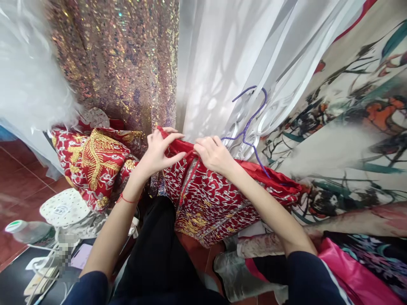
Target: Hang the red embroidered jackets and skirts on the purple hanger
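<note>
Nearest, two dark-sleeved forearms reach forward from the bottom edge over black-trousered legs. The left arm rises from the near left, a thin red cord [127, 199] about its wrist; the right arm comes in from the near right, longer and flatter.

The left hand [159, 150] is bent at the wrist, fingers curled and pinching the top edge of the red embroidered garment [210, 203]. The right hand [213, 154], just beside it, lies knuckles-up with its fingers closed on the same red edge. The garment hangs from that held edge down across the middle, its lower hem near the legs, its right end spreading under the right forearm.

On the near left a white round device [65, 208] and a plastic bottle [27, 231] sit among cables, leaving little free floor. A second red-and-gold piece [92, 163] lies left of the left hand. Pink cloth [356, 275] crowds the near right.

Just behind the right hand stands a purple hanger [249, 118]. Farther back, a sequinned curtain [114, 59] and white drapes [229, 55] close the space; printed fabric [356, 110] walls the right.
</note>
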### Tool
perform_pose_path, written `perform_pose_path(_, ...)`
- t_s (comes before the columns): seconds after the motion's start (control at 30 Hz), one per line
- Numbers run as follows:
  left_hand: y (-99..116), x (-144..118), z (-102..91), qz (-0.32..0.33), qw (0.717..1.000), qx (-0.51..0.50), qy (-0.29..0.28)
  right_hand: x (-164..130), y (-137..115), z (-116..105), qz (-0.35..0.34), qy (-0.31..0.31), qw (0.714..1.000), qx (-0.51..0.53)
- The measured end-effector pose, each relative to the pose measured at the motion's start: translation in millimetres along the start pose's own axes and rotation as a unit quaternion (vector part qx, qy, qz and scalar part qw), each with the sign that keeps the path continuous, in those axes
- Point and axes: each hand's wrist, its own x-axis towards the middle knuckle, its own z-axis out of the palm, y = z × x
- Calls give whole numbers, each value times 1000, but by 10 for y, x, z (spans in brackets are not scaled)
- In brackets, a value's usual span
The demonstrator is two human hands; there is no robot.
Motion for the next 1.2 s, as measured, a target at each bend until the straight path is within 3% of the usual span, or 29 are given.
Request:
perform_pose_path(0.07, -29, 30, 37, 30, 991, -86, -98, 79, 58, 0, 28, 8, 999, 28)
perform_pose_path(0.13, -31, 67, 92, 36, 971, -180, -152, 182, 109, -10, 60, -11, 996, 65)
perform_pose_path(0.23, 11, 113, 180, 28, 964, -229, -130, 324, 127, -48, 150, -77, 975, 146)
perform_pose_path(0.3, 38, 126, 228, 28, 974, -209, -81, 385, 97, -87, 219, -96, 943, 231)
perform_pose_path(0.4, 34, 103, 285, 30, 977, -210, 19, 438, 35, -147, 294, -64, 873, 384)
perform_pose_path(0.57, -57, -79, 446, -8, 925, -206, 319, 555, 99, -154, 483, -53, 689, 539)
perform_pose_path(0.63, -83, -177, 534, -39, 913, -192, 358, 614, 223, -84, 509, -32, 652, 561)
perform_pose_path(0.7, -90, -253, 605, -71, 923, -201, 321, 657, 387, 38, 497, 19, 672, 548)
perform_pose_path(0.77, -78, -288, 637, -97, 945, -200, 240, 675, 551, 187, 477, 57, 726, 492)
perform_pose_path(0.87, -45, -269, 610, -118, 972, -149, 135, 674, 659, 286, 446, 52, 814, 368)
perform_pose_path(0.93, -23, -241, 564, -123, 978, -125, 111, 658, 549, 155, 417, 38, 853, 312)
perform_pose_path(1.0, -7, -225, 526, -120, 980, -121, 104, 602, 256, -124, 390, 52, 870, 296)
perform_pose_path(1.07, 6, -227, 515, -118, 981, -110, 105, 471, -203, -415, 383, 92, 867, 306)
perform_pose_path(1.1, 12, -234, 521, -121, 981, -101, 110, 370, -475, -510, 402, 111, 852, 317)
perform_pose_path(1.13, 19, -243, 534, -127, 981, -92, 118, 246, -760, -547, 438, 131, 826, 330)
perform_pose_path(1.2, 33, -265, 569, -141, 978, -76, 132, -54, -1313, -430, 552, 116, 746, 353)
